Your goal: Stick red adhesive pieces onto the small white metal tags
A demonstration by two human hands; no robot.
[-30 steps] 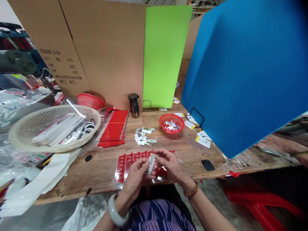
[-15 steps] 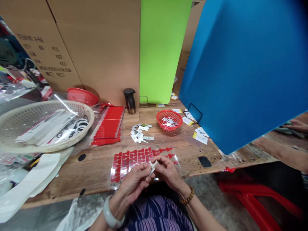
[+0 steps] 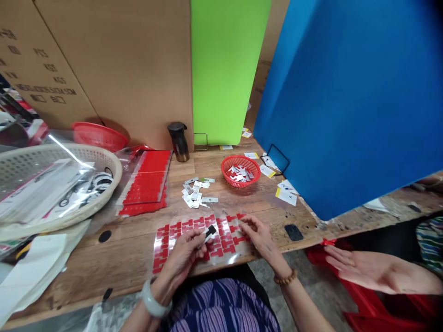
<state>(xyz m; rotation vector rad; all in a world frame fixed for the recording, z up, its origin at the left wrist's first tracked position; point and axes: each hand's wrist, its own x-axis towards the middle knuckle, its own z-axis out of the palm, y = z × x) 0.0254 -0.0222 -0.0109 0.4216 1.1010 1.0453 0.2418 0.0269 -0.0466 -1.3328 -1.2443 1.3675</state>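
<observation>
Between the thumb and fingers of my left hand point(image 3: 187, 249) is a small flat metal piece with a black T-shaped end point(image 3: 210, 230). It is held above a clear sheet of red T-shaped stickers point(image 3: 187, 227) at the table's front edge. My right hand point(image 3: 260, 237) has its thumb and forefinger pinched at a red sticker on the sheet's right side; the fingertips partly hide it. Beyond the sheet lies a loose pile of small silvery plates point(image 3: 195, 195). More plates, some with red on them, fill a red plastic basket point(image 3: 226, 177) to its right.
Red sticker sheets point(image 3: 147, 182) lie stacked at left, near a large cream basket point(image 3: 116, 177) under clear plastic. A dark flask point(image 3: 179, 143) stands at the back. Green point(image 3: 226, 69) and blue boards point(image 3: 346, 101) stand upright. At right another person's open hand point(image 3: 374, 272) reaches in.
My hands have separated: the left keeps the small metal piece, now showing its black end, and the right has moved to the sheet's right side. Another person's hand has extended lower at right.
</observation>
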